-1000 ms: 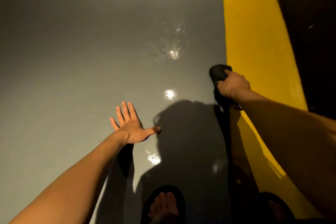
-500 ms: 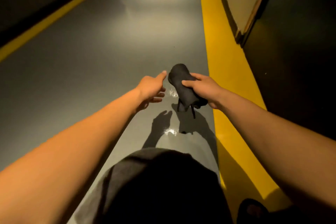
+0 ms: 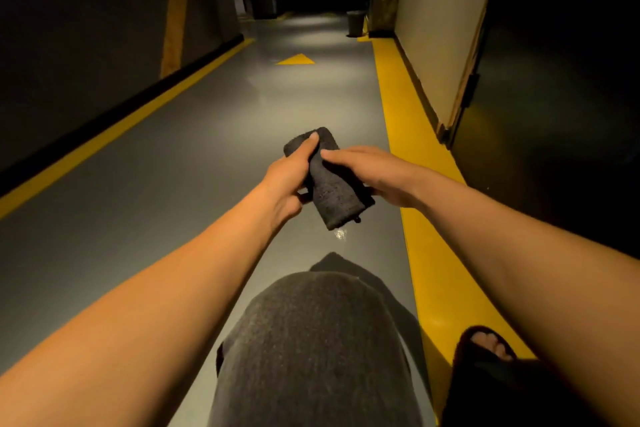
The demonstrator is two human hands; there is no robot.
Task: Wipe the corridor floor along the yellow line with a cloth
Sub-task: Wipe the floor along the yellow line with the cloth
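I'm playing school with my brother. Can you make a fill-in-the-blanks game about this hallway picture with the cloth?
1. The dark cloth is held by ____ hands, the left hand and the right hand.
2. The wide line painted beside the grey floor is ____.
3. The shape painted on the floor far ahead is a ____.
4. The cloth is held ____ the floor, not touching it.

Missing words: both; yellow; triangle; above

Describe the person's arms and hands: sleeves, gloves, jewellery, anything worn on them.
Both forearms are bare as far as the view shows, with no sleeves in sight. The left hand and right hand wear no gloves, and no rings, watch or bracelets show at the fingers or wrists. No markings or bandages are visible. The light is dim and yellowish, so fine detail is hard to make out.
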